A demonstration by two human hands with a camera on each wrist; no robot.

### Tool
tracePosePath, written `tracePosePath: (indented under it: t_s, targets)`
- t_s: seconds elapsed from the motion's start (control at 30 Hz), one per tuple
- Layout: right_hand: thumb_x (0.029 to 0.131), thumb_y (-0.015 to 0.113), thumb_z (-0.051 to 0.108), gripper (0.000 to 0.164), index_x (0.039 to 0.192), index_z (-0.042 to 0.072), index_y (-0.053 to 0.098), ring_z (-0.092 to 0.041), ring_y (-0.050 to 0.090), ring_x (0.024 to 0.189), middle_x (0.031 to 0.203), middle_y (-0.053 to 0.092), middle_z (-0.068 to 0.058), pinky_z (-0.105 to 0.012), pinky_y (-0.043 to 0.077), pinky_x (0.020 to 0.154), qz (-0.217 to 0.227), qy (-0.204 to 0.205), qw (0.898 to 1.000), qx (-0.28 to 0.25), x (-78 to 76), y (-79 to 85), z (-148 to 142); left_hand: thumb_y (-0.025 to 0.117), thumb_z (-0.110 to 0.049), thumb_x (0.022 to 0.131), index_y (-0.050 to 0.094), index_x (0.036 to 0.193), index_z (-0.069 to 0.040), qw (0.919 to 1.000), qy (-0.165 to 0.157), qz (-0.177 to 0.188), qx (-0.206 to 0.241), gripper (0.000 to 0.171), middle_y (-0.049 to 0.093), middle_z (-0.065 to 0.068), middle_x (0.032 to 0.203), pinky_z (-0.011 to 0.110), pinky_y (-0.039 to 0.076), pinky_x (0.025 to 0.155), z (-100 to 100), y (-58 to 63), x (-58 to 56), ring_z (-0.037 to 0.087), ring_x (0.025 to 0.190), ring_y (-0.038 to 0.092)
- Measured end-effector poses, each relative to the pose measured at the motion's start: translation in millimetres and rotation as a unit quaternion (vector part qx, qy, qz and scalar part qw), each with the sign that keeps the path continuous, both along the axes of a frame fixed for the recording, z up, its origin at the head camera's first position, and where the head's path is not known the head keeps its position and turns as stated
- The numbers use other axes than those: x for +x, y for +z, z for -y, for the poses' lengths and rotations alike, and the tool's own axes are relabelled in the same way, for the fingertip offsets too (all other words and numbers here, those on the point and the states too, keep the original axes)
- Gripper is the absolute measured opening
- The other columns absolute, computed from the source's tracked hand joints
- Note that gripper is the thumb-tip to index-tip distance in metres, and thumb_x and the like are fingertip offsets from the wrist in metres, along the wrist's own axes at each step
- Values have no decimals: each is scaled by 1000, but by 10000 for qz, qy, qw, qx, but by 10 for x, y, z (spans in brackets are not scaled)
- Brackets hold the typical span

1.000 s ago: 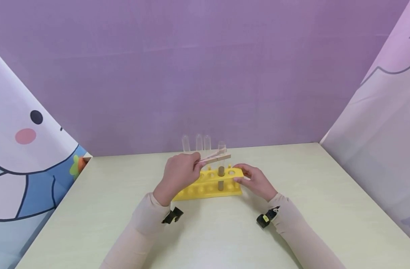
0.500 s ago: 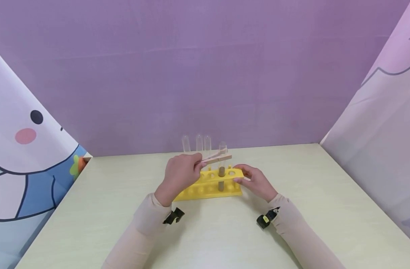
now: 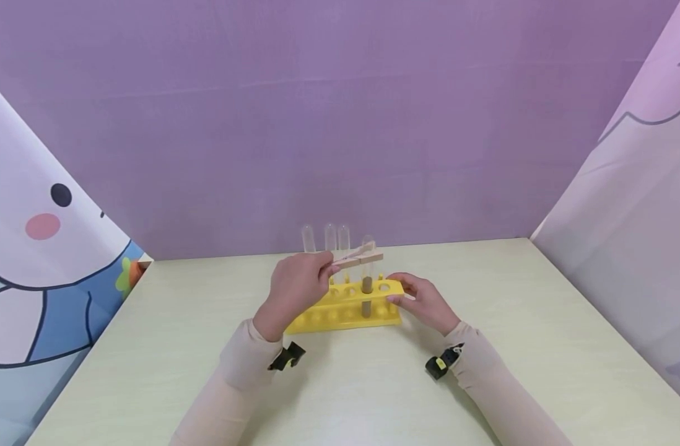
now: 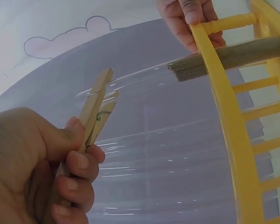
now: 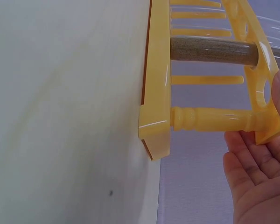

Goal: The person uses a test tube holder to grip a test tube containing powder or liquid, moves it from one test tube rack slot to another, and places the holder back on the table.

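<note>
My left hand (image 3: 300,282) grips a wooden test tube clamp (image 4: 99,100), thumb on one side and fingers curled round its handle. The clamp's jaws are at the upper end of an upright glass test tube (image 3: 367,285), overlapping it in the head and left wrist views. Brown, grainy material fills the tube's lower part. That tube stands in a yellow test tube rack (image 3: 345,323), near its right end. At this end my right hand (image 3: 426,303) holds the rack's top bar between thumb and fingers.
Several clear test tubes (image 3: 331,236), rounded ends up, stand along the back of the rack. The rack rests on a pale table (image 3: 362,390). A purple cloth (image 3: 340,124) hangs behind, with patterned cloths at both sides.
My left hand and the clamp have risen very slightly along the tube's upper end. The rack, the filled tube and my right hand stay where they were.
</note>
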State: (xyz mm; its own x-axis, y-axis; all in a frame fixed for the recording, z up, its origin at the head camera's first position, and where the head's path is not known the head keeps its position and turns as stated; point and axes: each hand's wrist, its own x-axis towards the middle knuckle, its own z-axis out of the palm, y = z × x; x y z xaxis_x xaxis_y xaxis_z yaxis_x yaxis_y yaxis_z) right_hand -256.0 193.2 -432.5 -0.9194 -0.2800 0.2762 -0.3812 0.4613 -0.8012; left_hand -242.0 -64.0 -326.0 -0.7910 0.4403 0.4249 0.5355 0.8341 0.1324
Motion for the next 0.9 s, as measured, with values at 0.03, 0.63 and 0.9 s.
tracePosePath:
  t_s: [0.03,0.63,0.9]
  targets:
    - [86,68,18,39,121,4,57,-29,56,114,122,60,-13,-50,39,99,-4,6,10000,-2,1,-1,0,60,-25,93,46,67,-17,10000,-3,7,7,31,28,-5,52,24,19,43,1,6,0,11,46,27]
    - [86,68,17,39,121,3,58,-28,57,112,121,61,-13,-50,40,98,-71,-23,10000,-19,14,3,6,60,-25,93,49,69,-15,9998,-66,-197,47,28,27,-5,52,24,17,43,-6,156,20,11,46,25]
    - [86,68,14,38,121,2,57,-29,57,111,120,61,-13,-49,40,99,-87,-15,10000,-16,8,-6,4,60,-26,93,50,71,-14,9996,-51,-258,52,27,29,-5,52,23,17,42,0,194,17,11,45,25]
